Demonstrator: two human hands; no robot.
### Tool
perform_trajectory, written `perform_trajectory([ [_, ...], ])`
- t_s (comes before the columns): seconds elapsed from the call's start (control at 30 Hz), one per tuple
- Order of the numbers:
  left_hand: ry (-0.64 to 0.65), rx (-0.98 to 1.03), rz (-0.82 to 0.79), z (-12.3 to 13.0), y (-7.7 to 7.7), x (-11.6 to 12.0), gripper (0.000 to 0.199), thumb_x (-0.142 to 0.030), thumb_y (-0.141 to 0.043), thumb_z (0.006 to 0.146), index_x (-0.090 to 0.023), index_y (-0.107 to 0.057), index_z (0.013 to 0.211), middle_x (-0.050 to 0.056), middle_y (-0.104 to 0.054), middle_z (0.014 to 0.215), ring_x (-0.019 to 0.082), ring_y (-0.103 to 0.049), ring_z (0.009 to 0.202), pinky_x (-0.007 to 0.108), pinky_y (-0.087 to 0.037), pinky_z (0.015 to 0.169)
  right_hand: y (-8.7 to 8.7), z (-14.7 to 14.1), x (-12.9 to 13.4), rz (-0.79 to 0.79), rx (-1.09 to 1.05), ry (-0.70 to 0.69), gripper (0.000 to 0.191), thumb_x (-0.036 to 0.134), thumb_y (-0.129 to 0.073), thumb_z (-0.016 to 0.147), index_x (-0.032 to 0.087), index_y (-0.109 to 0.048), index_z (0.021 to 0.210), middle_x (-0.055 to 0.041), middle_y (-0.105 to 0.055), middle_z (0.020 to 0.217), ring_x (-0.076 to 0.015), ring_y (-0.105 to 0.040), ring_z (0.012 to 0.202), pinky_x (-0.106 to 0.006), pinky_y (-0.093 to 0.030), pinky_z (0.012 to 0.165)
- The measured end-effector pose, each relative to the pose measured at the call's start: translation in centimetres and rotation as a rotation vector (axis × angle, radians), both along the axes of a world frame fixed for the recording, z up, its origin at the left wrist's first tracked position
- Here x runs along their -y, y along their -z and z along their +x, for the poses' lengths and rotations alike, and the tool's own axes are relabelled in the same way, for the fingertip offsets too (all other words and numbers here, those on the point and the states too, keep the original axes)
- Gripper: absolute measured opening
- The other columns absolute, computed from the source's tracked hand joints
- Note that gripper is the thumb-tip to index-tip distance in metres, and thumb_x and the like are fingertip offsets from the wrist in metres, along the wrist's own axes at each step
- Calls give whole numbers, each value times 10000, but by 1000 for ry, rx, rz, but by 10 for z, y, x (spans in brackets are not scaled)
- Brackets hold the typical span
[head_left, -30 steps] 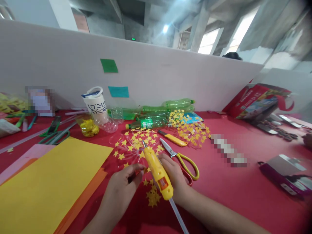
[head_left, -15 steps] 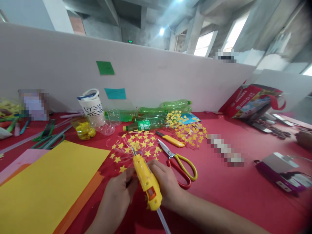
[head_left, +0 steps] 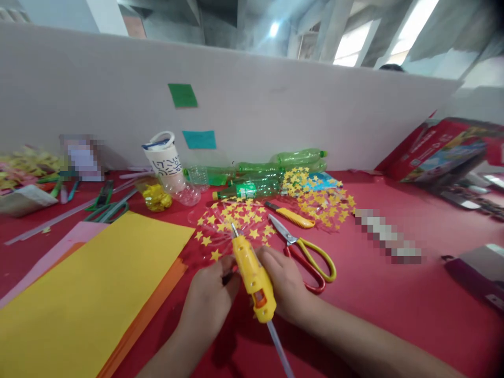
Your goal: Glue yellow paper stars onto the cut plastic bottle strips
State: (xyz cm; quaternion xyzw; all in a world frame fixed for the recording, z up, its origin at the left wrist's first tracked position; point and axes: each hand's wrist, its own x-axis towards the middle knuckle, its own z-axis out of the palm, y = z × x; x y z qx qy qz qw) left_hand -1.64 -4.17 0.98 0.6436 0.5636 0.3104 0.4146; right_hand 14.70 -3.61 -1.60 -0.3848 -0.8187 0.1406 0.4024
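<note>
My right hand [head_left: 286, 283] is closed around a yellow hot glue gun [head_left: 251, 270]. The gun's metal nozzle points away from me, and a clear glue stick [head_left: 280, 346] trails from its back end. Close against the gun's left side is my left hand [head_left: 210, 294], fingers curled in a pinch; whatever they hold is hidden. Just beyond the nozzle, yellow paper stars [head_left: 254, 234] are spread on clear plastic strips. Scissors [head_left: 291, 240] with one red and one yellow handle lie right of my right hand, and a yellow utility knife [head_left: 293, 215] lies behind them.
Yellow paper sheets [head_left: 102, 283] cover the left side of the red table [head_left: 354, 315]. Green plastic bottles [head_left: 260, 184] line the white partition [head_left: 275, 115], beside a second star cluster [head_left: 325, 206]. A white cup [head_left: 163, 160] tops a clear bottle; a red bag [head_left: 437, 147] stands right.
The view has turned, so the table things appear shifted to the right and slightly up. Both hands and the glue gun keep nearly the same pose together.
</note>
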Motion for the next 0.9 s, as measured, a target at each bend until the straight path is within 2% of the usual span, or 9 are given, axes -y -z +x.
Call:
perform_trajectory([
  [0.2,4,-70,40,1,-5,2,303,-195,-472,783,-200,-678,1004,50,-741,916,210,-670,763,274,-484,701,-1,0,-1,-28,1,-8,137,222,-560,792,211,-433,841,-21,-497,783,-153,-450,645,-264,-354,561],
  [0.33,52,-102,40,1,-5,3,296,-215,-469,793,-212,-679,1003,46,-739,932,218,-674,779,266,-472,671,-2,-1,1,-27,-6,-16,105,224,-529,811,215,-428,836,-24,-506,793,-155,-467,661,-263,-377,571],
  [0.57,51,-252,77,-1,-3,3,258,-244,-470,801,-205,-674,953,63,-740,881,241,-679,775,275,-453,640,3,-1,-1,-6,48,-1,96,276,-513,830,221,-436,843,-27,-521,792,-161,-473,671,-266,-378,577],
  [0.77,42,-345,135,-3,-2,3,246,-283,-475,802,-216,-696,888,58,-729,762,235,-667,683,268,-438,585,4,-2,-3,21,48,27,110,276,-507,816,223,-410,810,-13,-502,755,-155,-454,642,-264,-338,548],
  [0.9,33,-365,148,-1,-3,3,243,-279,-478,798,-212,-693,891,65,-720,740,242,-667,700,274,-442,613,2,-1,-3,27,24,13,123,283,-520,801,220,-414,813,-12,-500,749,-152,-453,633,-260,-342,541],
])
